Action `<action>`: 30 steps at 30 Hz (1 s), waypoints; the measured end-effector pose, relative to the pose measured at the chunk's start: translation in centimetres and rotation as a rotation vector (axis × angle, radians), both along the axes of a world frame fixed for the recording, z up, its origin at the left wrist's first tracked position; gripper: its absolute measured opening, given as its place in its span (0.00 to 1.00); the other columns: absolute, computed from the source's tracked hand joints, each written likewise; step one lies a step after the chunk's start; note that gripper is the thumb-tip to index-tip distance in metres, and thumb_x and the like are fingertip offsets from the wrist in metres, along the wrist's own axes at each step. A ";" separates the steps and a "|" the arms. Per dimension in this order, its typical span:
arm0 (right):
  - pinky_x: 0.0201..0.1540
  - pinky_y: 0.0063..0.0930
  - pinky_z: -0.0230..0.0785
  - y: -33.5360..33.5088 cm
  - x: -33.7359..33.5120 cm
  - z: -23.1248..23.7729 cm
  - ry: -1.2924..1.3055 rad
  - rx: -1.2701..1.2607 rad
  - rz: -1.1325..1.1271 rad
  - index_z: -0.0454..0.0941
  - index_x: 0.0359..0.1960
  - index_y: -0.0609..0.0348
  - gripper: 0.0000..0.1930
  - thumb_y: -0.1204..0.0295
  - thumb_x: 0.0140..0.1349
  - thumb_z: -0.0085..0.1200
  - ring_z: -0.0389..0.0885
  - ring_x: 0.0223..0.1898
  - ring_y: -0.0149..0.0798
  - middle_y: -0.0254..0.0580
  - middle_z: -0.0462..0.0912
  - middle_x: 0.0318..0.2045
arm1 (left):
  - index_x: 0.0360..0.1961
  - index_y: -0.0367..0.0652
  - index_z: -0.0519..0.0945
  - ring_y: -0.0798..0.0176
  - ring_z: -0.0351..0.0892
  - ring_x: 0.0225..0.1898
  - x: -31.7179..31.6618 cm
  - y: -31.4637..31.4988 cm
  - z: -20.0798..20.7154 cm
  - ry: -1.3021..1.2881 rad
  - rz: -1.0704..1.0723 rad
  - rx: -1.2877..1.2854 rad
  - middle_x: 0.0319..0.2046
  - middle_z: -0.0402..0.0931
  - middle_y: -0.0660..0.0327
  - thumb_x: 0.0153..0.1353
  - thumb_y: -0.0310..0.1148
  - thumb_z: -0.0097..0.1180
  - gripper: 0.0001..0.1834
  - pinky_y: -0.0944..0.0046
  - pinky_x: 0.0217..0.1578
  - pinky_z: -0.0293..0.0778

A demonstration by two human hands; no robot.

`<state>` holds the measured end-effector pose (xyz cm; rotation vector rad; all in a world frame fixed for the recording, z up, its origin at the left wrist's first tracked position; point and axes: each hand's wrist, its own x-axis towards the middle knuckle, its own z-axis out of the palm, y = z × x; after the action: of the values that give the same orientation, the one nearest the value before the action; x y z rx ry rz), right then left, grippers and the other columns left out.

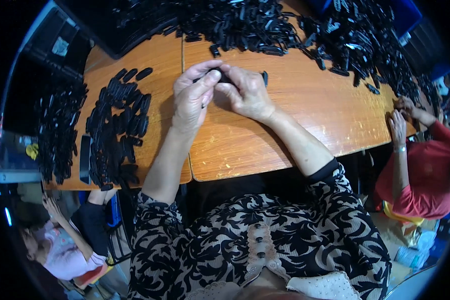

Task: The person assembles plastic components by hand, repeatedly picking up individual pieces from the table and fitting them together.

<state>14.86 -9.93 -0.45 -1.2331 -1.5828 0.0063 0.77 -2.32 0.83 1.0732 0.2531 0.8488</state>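
Over the middle of the wooden table, my left hand and my right hand meet, fingertips pinched together. Between them they grip a small black piece, mostly covered by my fingers, so its exact kind is hidden. A second dark bit shows just under my left fingers. To the left of my left hand lies a spread of black elongated pieces, set down roughly in rows. Beyond my hands, a big loose heap of similar black pieces covers the far side of the table.
More black pieces pile up at the far right, and others at the far left. A black tray stands at the back left. A person in red works at the right; another in pink sits at the lower left.
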 end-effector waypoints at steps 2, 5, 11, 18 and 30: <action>0.31 0.41 0.73 -0.1 0.0 -0.1 -0.029 -0.013 -0.027 0.76 0.34 0.64 0.12 0.67 0.58 0.61 0.81 0.29 0.55 0.53 0.79 0.26 | 0.49 0.35 0.80 0.84 0.62 0.19 0.6 0.0 0.1 0.036 0.028 0.044 0.37 0.83 0.61 0.65 0.27 0.55 0.12 0.82 0.19 0.57; 0.30 0.42 0.73 -0.2 1.0 1.0 0.018 -0.247 0.011 0.79 0.31 0.61 0.16 0.58 0.62 0.58 0.81 0.27 0.54 0.53 0.81 0.24 | 0.46 0.37 0.79 0.81 0.65 0.21 0.4 1.2 0.0 0.118 0.134 0.013 0.33 0.80 0.63 0.67 0.33 0.54 0.12 0.81 0.21 0.59; 0.38 0.34 0.73 -1.9 9.1 3.3 -0.370 -0.434 -0.251 0.83 0.40 0.53 0.11 0.79 0.57 0.54 0.83 0.36 0.44 0.41 0.84 0.34 | 0.39 0.41 0.78 0.76 0.70 0.24 -2.1 5.7 -2.2 0.104 0.321 -0.061 0.27 0.76 0.66 0.66 0.39 0.56 0.12 0.76 0.25 0.67; 0.48 0.36 0.75 -1.5 9.7 0.5 -0.454 -0.461 -0.030 0.84 0.42 0.49 0.13 0.76 0.55 0.58 0.80 0.47 0.44 0.39 0.82 0.43 | 0.38 0.39 0.81 0.75 0.74 0.17 1.9 6.4 -2.1 0.376 0.458 0.117 0.26 0.78 0.64 0.57 0.34 0.67 0.12 0.75 0.15 0.68; 0.37 0.49 0.70 0.8 4.9 -2.0 0.167 -0.375 -0.164 0.77 0.40 0.62 0.12 0.66 0.63 0.51 0.80 0.33 0.60 0.60 0.80 0.28 | 0.31 0.35 0.81 0.48 0.83 0.35 5.4 5.3 -0.5 1.180 0.529 1.189 0.27 0.81 0.43 0.51 0.34 0.68 0.13 0.55 0.36 0.75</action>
<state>19.75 -9.18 -2.44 -1.6062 -1.3682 0.3055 6.18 2.98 0.32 2.6607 1.1420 0.6955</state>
